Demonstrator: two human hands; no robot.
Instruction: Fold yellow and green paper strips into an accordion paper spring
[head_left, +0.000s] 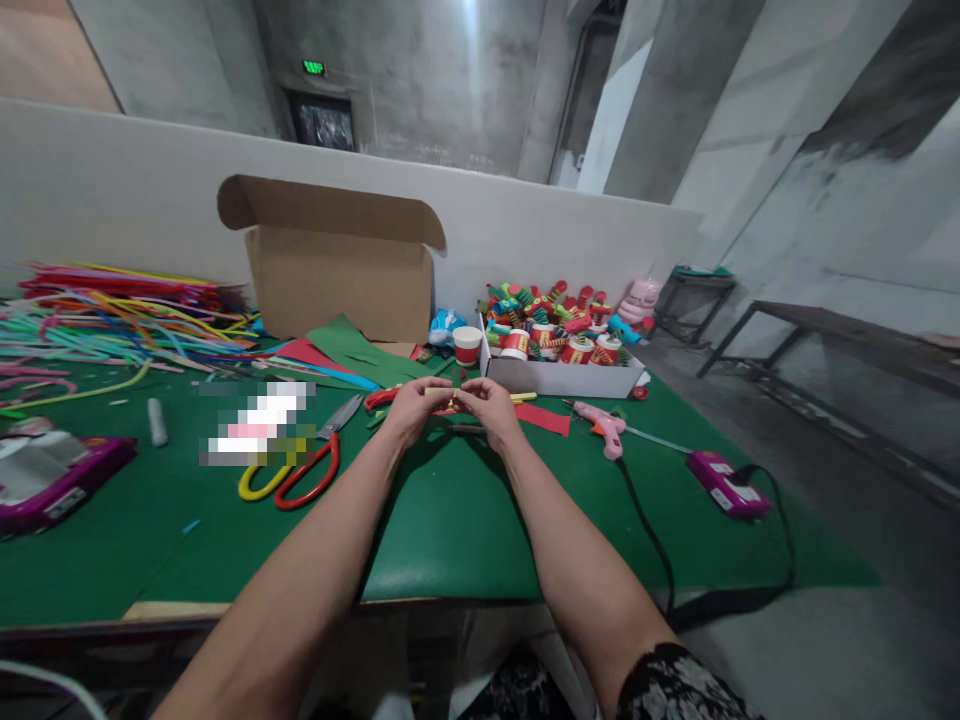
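My left hand (411, 412) and my right hand (491, 412) meet over the middle of the green table, fingertips pinched close together. Between them runs a thin pale yellow strip (440, 391), gripped by both; its exact kind is too small to make out. Just beyond the fingers stands a red and white paper cup (468, 347). A red paper strip (544, 418) lies to the right of my right hand. Scissors with one red and one yellow handle (309, 480) rest left of my left forearm. A pink hot glue gun (602, 428) lies farther right.
A white box (570, 379) of decorated cups and colourful pieces stands behind my hands. Green paper (360, 345) and an open cardboard box (341, 285) are at back left, beside piled pipe cleaners (112, 310). Purple boxes (727, 485) sit at both sides; a black cable trails right.
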